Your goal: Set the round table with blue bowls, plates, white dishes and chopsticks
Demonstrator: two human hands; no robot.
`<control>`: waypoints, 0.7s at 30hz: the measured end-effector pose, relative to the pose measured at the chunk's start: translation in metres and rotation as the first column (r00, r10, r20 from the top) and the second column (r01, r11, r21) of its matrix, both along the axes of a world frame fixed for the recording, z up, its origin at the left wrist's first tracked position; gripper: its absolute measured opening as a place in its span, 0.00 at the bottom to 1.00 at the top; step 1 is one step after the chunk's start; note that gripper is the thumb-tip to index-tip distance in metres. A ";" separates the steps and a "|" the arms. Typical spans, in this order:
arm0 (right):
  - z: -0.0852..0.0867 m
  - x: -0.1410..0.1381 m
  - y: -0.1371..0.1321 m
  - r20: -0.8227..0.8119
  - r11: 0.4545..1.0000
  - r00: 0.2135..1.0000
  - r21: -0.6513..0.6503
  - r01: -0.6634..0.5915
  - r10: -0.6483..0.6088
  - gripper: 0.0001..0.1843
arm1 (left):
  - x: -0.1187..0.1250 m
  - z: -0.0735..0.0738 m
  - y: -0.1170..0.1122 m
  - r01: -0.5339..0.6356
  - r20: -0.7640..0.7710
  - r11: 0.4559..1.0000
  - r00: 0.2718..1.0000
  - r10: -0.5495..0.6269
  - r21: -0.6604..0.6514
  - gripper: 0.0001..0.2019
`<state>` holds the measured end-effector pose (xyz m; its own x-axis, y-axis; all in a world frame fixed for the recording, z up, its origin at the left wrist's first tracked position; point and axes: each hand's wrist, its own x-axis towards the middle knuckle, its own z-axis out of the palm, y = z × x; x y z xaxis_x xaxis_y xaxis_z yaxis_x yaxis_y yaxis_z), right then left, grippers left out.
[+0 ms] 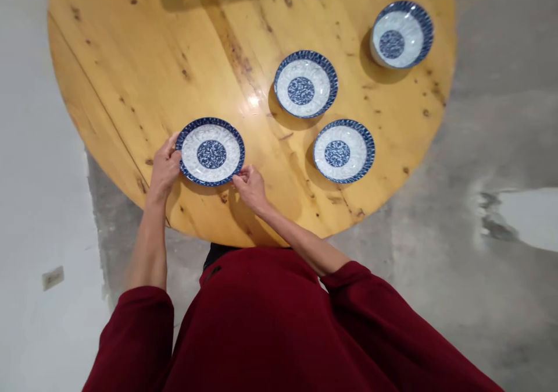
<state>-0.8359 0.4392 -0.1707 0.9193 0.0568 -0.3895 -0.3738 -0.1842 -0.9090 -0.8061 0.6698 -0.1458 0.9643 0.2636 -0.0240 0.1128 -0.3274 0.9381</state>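
Note:
A blue-and-white patterned plate (211, 151) lies near the front left edge of a round wooden table (131, 60). My left hand (164, 166) grips its left rim, fingers curled around the edge. My right hand (250, 185) pinches the plate's lower right rim. Two matching plates rest to the right, one in the middle (306, 84) and one nearer the front (344, 150). A blue-and-white bowl (401, 34) stands at the far right.
The table's far and left parts show bare wood with dark knots. Grey concrete floor (479, 148) surrounds the table, with a pale patch (527, 217) at the right. My red sleeves and clothing fill the bottom of the view.

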 end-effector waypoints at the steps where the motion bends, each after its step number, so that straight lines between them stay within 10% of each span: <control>1: 0.000 -0.003 0.004 -0.004 1.000 1.000 -0.006 -0.005 0.005 0.10 | 0.001 -0.001 0.003 0.001 -0.013 1.000 1.000 -0.001 -0.004 0.23; 21: 0.019 -0.031 0.024 0.050 0.994 0.995 -0.069 -0.087 0.090 0.13 | 0.039 -0.016 0.031 0.146 -0.002 0.972 0.989 -0.148 0.185 0.20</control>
<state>-0.8668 0.4630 -0.1520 0.9311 0.1146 -0.3462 -0.3052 -0.2749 -0.9118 -0.7673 0.7013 -0.1616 0.9928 0.1177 0.0235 0.0397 -0.5069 0.8611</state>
